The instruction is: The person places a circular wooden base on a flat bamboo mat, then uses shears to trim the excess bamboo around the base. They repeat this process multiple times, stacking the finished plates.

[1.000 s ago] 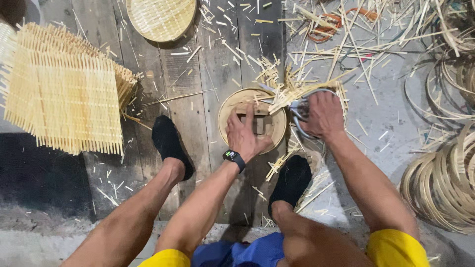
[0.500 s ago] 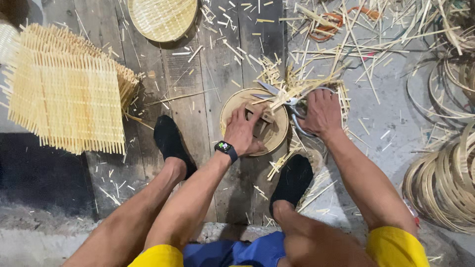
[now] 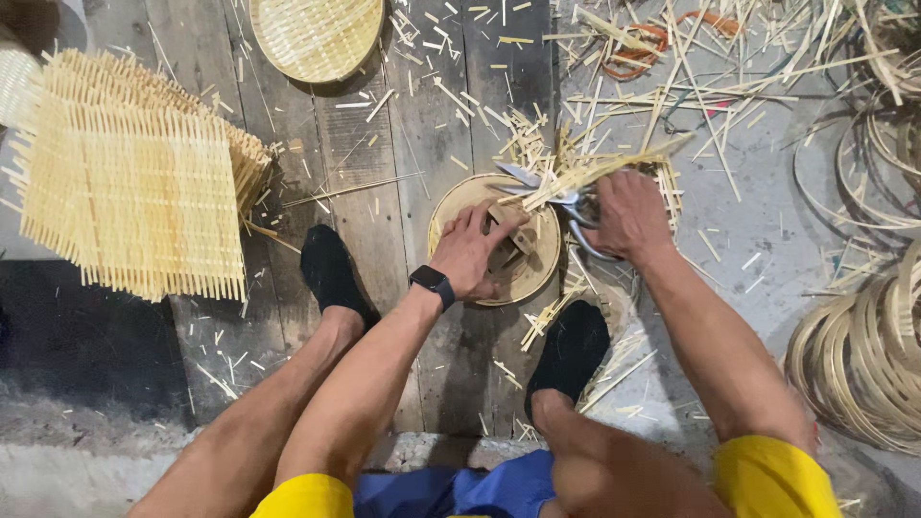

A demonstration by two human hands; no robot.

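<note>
A round woven bamboo tray (image 3: 459, 206) lies at the centre of the frame on dark floor planks (image 3: 403, 144), with the left hand (image 3: 475, 251) pressed on it, fingers spread over a small wooden block (image 3: 513, 242). Just right, the right hand (image 3: 625, 213) is clenched around shears (image 3: 537, 184) whose blades meet a sheaf of bamboo strips (image 3: 600, 168). A stack of woven mats (image 3: 134, 182) fills the upper left, and bamboo hoops (image 3: 863, 355) lie at the right edge.

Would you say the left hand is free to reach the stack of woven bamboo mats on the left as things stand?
Probably not right away: the left hand presses on the round basket. The mats lie well off to the left, though only bare boards lie between.
</note>
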